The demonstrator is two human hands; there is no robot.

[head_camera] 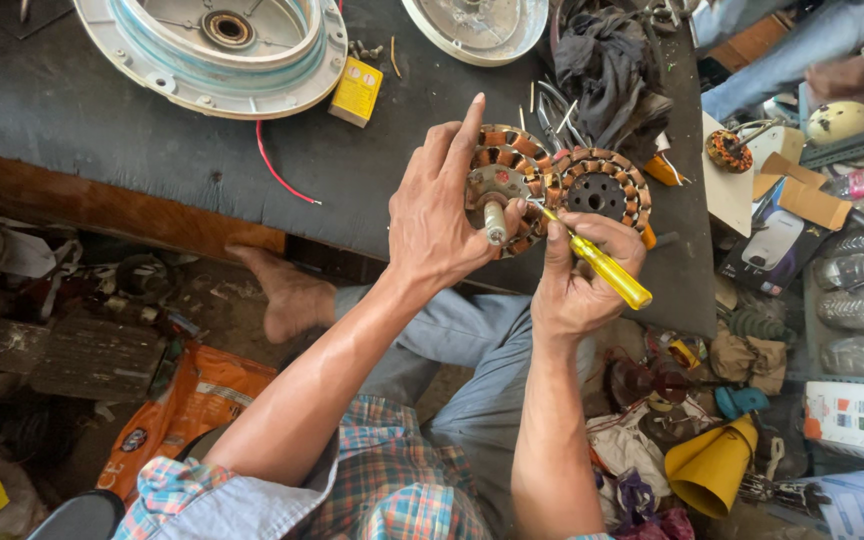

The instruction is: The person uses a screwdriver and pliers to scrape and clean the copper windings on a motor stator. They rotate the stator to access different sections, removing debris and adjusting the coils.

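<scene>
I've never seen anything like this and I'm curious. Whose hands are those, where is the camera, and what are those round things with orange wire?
The picture comes from a camera worn on a person's head, looking down, so you see their own two arms and knees.

The left hand holds a round motor part wound with coppery orange wire, with a short metal shaft sticking out of its middle. The right hand holds a yellow-handled screwdriver, its tip touching that part.

A second wound ring lies just beside it on the dark workbench. Farther back sit a big pale round housing, a smaller white cover, a little yellow box, a loose red wire and a dark rag.

The floor below is crowded with clutter, including a yellow cone.
</scene>
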